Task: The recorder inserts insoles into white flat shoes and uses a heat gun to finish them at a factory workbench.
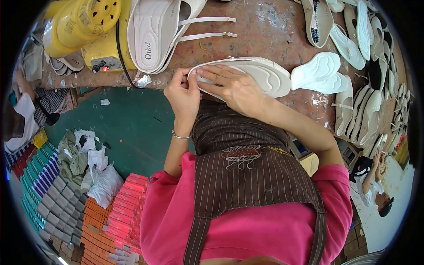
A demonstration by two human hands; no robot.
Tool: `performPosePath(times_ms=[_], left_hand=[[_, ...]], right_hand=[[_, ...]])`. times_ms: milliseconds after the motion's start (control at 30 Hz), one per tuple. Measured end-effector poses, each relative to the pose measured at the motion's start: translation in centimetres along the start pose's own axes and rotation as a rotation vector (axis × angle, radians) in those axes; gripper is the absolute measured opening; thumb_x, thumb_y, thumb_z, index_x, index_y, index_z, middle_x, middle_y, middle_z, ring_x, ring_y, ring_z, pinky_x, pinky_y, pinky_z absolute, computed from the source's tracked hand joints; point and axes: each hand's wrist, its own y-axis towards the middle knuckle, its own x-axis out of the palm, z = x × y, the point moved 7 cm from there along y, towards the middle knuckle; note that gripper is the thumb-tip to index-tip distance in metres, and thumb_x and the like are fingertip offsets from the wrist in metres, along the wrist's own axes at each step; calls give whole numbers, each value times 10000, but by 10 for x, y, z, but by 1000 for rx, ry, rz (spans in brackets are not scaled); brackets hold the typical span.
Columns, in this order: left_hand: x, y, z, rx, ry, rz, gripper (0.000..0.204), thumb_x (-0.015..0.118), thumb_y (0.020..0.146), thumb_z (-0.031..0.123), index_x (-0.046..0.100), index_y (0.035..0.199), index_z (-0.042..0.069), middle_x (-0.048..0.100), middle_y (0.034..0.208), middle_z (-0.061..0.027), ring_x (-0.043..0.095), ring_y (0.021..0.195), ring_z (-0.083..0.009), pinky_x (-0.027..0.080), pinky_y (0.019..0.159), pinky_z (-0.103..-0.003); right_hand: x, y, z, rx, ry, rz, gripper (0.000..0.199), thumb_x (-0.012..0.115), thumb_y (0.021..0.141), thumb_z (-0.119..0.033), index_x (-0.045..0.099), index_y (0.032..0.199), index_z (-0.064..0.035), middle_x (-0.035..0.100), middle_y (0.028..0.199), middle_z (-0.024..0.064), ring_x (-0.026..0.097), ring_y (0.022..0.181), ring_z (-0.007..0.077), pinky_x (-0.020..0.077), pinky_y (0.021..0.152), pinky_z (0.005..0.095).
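Observation:
A cream shoe (pixel 276 79) with a stitched, padded insole lies tilted at the near edge of the worktable. My left hand (pixel 182 92) pinches its left end, thumb against the rim. Across the insole at that same end, my right hand (pixel 234 84) is laid with its fingers together, pressing into the shoe; its thumb is hidden. A white padded insole (pixel 320 75) rests just right of the shoe's other end. Beyond my hands, finished-looking cream shoes (pixel 152 39) with thin straps (pixel 207 35) sit stacked on the table.
A yellow machine (pixel 88 31) with a black cable stands at the left of the worn table (pixel 260 26). Many pale shoes (pixel 362 110) crowd the right side. Stacked boxes (pixel 128 207) and bags (pixel 106 185) are on the floor at left. Other people (pixel 375 190) are at both sides.

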Motion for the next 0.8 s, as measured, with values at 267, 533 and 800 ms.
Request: performPosePath(times_ms=[267, 533, 800], left_hand=[[0, -3, 14, -50, 88, -99, 134, 594, 932, 72, 574, 828, -10, 582, 535, -75, 575, 411, -133, 421, 392, -297], [60, -71, 60, 307, 421, -400, 198, 677, 858, 154, 550, 762, 36, 590, 558, -123, 591, 480, -313, 480, 495, -413], [90, -113, 79, 753, 561, -458, 493, 761, 680, 154, 620, 1114, -34, 566, 1192, -188, 499, 1196, -390, 440, 958, -476]], right_hand=[[-26, -21, 16, 216, -255, 18, 307, 626, 739, -105, 721, 1030, -89, 679, 1152, 103, 602, 1161, 243, 291, 1139, 489], [-133, -41, 91, 111, 298, 854, 624, 737, 843, -184, 441, 1337, 56, 631, 1120, 202, 666, 927, 290, 547, 787, 372], [-52, -77, 2, 459, -180, 232, 280, 562, 775, -38, 568, 1054, -4, 558, 1317, 205, 511, 1262, 381, 254, 1128, 572]])
